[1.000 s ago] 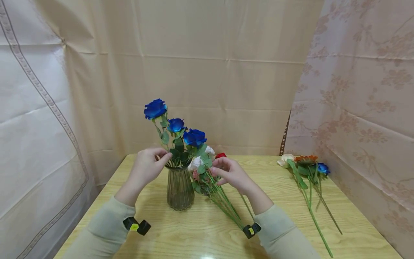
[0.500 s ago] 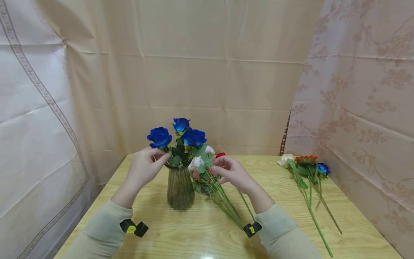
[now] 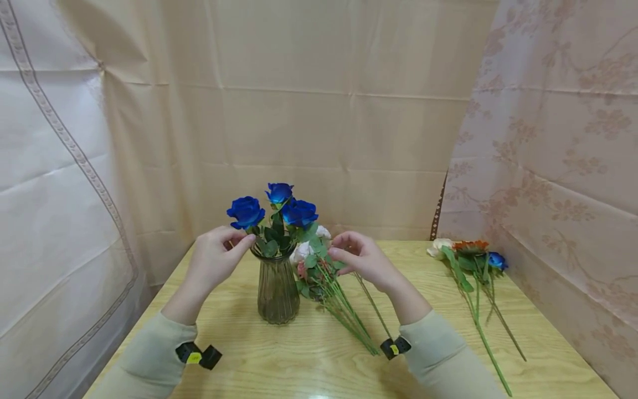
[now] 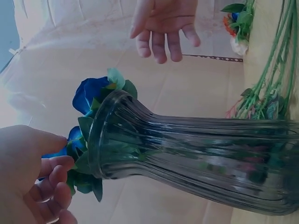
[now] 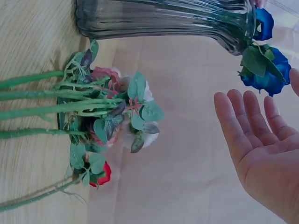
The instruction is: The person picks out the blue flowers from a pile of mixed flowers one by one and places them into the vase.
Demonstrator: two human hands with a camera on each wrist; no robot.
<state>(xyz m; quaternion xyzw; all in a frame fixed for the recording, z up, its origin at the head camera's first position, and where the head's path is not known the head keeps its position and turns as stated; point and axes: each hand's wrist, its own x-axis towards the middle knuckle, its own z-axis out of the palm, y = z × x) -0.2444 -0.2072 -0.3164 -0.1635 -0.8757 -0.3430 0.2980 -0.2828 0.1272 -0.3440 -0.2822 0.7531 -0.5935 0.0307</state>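
A ribbed, tinted glass vase (image 3: 278,291) stands upright on the table with several leafy stems in its mouth. Above the rim are blue roses: a left one (image 3: 246,212), a back one (image 3: 279,192) and a right one (image 3: 299,212). My left hand (image 3: 215,260) is at the left of the rim, fingers loosely bent near the left rose's leaves, gripping no stem that I can see. To the vase's right hovers my right hand (image 3: 366,263), holding nothing. Its fingers (image 5: 252,112) are relaxed and apart from the roses in the right wrist view.
Right of the vase lies a bunch of white and pink flowers (image 3: 302,252) with long green stems. A red rose (image 5: 103,175) lies beside it. Farther right on the wooden table (image 3: 239,354) are a cream flower (image 3: 441,247), an orange flower (image 3: 471,247) and another blue rose (image 3: 497,260).
The left blue rose has sunk lower into the vase, and the back one has shifted right. My left hand has since drawn slightly left, away from the stems; the right hand has drifted slightly right.
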